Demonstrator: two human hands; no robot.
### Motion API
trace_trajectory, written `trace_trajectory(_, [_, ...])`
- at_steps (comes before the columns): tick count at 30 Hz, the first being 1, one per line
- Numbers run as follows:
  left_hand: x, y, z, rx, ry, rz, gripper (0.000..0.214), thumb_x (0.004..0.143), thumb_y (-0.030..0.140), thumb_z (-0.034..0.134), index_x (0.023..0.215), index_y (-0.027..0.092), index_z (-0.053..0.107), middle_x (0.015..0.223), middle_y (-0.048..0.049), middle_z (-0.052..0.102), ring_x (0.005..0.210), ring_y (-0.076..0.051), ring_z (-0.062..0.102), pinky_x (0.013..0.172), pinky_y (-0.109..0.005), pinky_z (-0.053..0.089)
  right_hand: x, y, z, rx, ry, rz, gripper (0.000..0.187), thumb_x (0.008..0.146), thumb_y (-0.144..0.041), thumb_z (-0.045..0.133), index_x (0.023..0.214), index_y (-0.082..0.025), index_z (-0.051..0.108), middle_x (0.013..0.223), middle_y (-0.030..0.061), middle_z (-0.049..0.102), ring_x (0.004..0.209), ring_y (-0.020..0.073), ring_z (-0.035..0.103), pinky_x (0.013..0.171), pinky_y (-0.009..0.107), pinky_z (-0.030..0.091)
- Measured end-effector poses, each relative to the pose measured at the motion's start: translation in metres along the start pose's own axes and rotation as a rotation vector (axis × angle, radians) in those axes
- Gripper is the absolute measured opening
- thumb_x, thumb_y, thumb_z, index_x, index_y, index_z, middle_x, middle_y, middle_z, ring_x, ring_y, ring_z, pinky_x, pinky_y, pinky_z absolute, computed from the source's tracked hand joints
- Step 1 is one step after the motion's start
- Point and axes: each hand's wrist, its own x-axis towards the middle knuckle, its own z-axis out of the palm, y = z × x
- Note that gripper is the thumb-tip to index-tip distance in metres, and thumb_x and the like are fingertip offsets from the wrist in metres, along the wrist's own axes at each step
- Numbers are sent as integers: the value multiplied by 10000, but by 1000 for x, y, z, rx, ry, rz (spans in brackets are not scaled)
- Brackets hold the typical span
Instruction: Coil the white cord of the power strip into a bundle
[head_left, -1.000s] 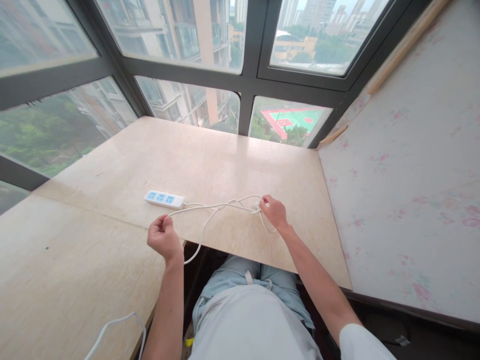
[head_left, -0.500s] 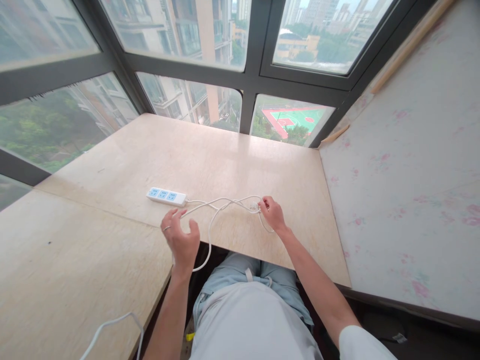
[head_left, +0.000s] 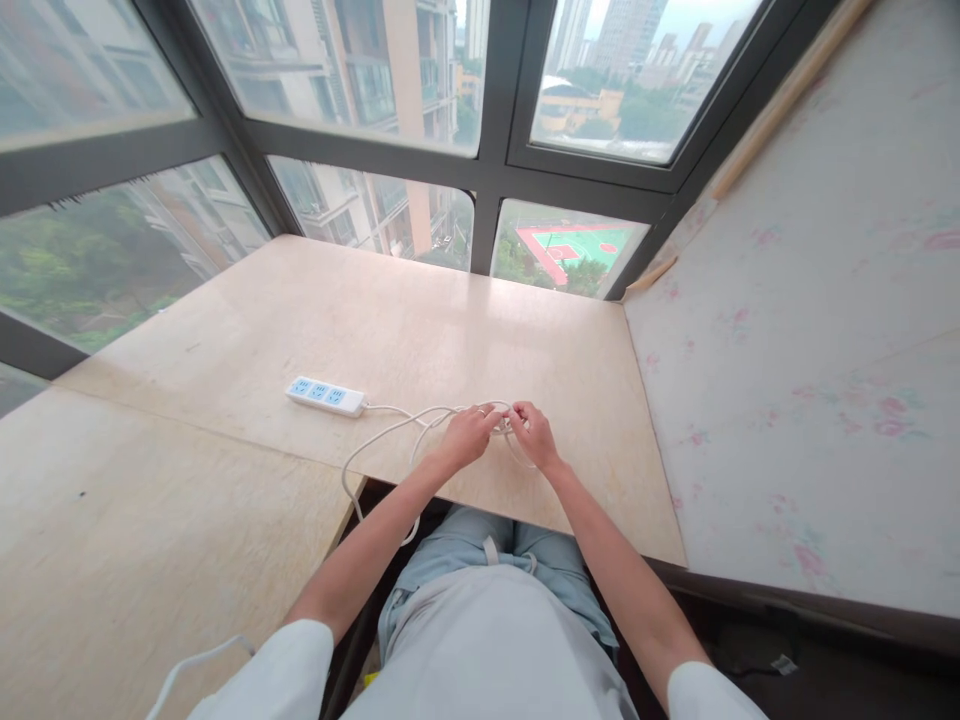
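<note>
A white power strip [head_left: 326, 396] with blue socket faces lies on the wooden tabletop, left of both hands. Its white power cord [head_left: 382, 436] runs right in loose loops, and one loop hangs over the front edge. My left hand [head_left: 471, 436] is closed at the bunched cord, fingertips pinching it close to the other hand. My right hand [head_left: 532, 434] is closed too, gripping the cord at its right end. A small pale piece, perhaps the plug, sits between the fingertips, mostly hidden by them.
Another white cable [head_left: 199, 660] lies at the lower left of the tabletop [head_left: 150, 520]. Dark-framed windows [head_left: 375, 165] border the far side. A flowered wall [head_left: 810, 400] stands at the right. The table's front edge is just before my lap.
My left hand has moved right, from the cord near the strip to the bunched cord beside my right hand, and closed. The left cord loop has dropped lower. The view has shifted slightly.
</note>
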Motion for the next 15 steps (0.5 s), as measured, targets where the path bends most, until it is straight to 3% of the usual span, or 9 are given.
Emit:
trace_trajectory(4, [0,-7,-2,13,-63,56,462,875,28,406,1278,236,497,1241,-88,597,1075,-206,577,872,-332,468,0,0,1,8,-5,27,222,889,-370,464,875,-196,601,788,27,670,748,175,613,747,298,456])
trace_trajectory(9, [4,-8,0,106,-172,20,382,898,55,411,1239,192,513,910,-104,672,967,-249,618,791,-348,482,0,2,0,97,-38,76,195,884,-361,473,877,-197,579,796,30,694,762,177,642,772,304,467])
trace_trajectory(15, [7,-12,1,108,-189,11,359,952,155,383,1272,268,501,948,-76,663,845,-202,658,728,-295,477,-3,3,-1,113,-29,52,196,890,-358,473,891,-194,581,821,38,706,770,176,636,789,313,465])
